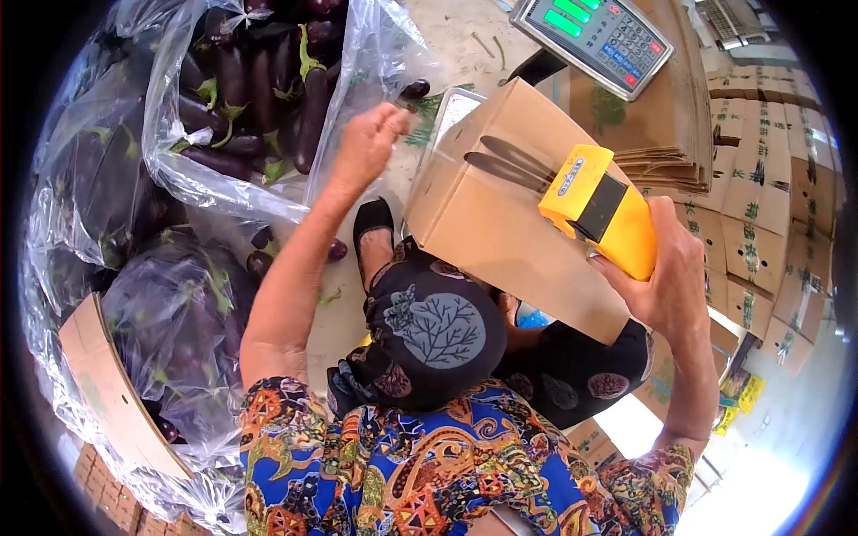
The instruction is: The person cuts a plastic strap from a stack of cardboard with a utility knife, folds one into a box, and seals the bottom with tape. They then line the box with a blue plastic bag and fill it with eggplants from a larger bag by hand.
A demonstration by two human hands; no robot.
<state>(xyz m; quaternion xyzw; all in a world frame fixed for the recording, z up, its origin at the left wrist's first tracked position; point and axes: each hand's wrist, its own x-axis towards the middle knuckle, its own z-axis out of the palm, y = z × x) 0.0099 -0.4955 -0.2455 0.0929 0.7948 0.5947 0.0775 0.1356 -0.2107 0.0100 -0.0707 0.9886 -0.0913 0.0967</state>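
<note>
My right hand (666, 277) is wrapped round a yellow tape dispenser (617, 219), which rests against the side of a cardboard box (492, 196). Two dark streaks or strips lie on the cardboard beside the dispenser. The box sits tilted on a metal scale tray (451, 112), with one flap hanging over my legs. My left hand (377, 138) is raised left of the box, its fingers curled together; whether they hold anything is hidden. Just left of it lies a clear plastic bag (313, 165) full of eggplants (264, 85).
The scale's display (590, 40) stands behind the box, near stacked flat cardboard (666, 116). Packed cartons (755, 188) line the right side. Another plastic-covered batch of eggplants (183, 330) is at the lower left. A loose eggplant (416, 88) lies on the floor.
</note>
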